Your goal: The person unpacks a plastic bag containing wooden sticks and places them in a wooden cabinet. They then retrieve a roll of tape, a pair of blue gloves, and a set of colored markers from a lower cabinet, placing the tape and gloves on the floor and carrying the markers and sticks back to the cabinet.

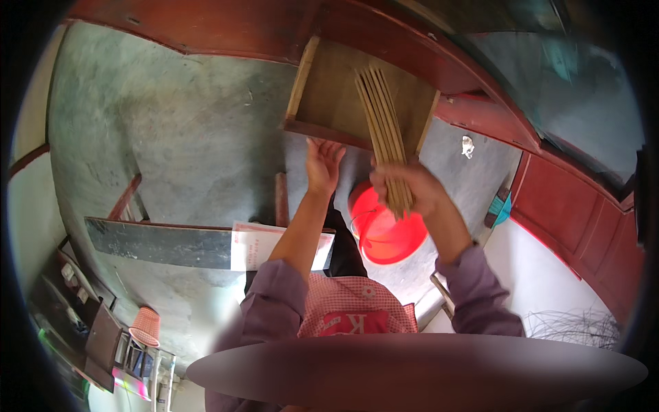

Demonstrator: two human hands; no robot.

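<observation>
A bundle of long thin wooden sticks, which look like chopsticks (383, 116), is gripped near its lower end by my right hand (412, 188). The far ends of the bundle reach over a pulled-out wooden drawer (334, 87), whose inside shows bare boards around them. My left hand (324, 162) is at the drawer's front edge, palm up with its fingers apart; whether the fingertips touch the drawer front I cannot tell. Beneath my right hand, a red plastic bucket (394, 242) with a wire handle stands on the floor.
A dark wooden bench (170, 244) with printed paper sheets (255, 247) on it lies to the left. The red cabinet (231, 31) runs along the far side. At the right are a teal brush (498, 208) and crumpled white litter (467, 147). An orange basket (145, 325) is at lower left.
</observation>
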